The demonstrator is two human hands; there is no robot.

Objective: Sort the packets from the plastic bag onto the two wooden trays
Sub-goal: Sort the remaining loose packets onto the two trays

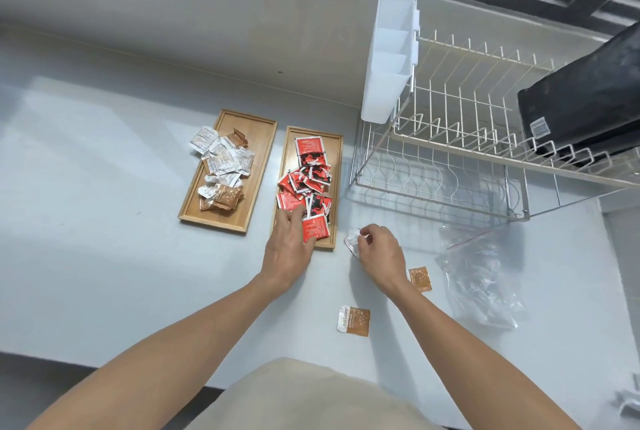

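Two wooden trays lie side by side on the grey counter. The left tray (256, 152) carries several white and brown packets (224, 166). A heap of red packets (308, 184) fills the right tray (337, 166). My left hand (287, 249) rests over the near end of the right tray, fingers on a red packet (316, 228). To its right, my right hand (379, 253) pinches a white packet (352, 241) just above the counter. Two brown packets (420, 278) (355, 320) lie loose nearby. The clear plastic bag (479, 277) lies flat further right.
A white wire dish rack (460, 152) with a white plastic caddy (389, 59) stands behind the bag, with a black object (585, 94) on it. A grey wall runs along the back. The counter's front edge is close to my body.
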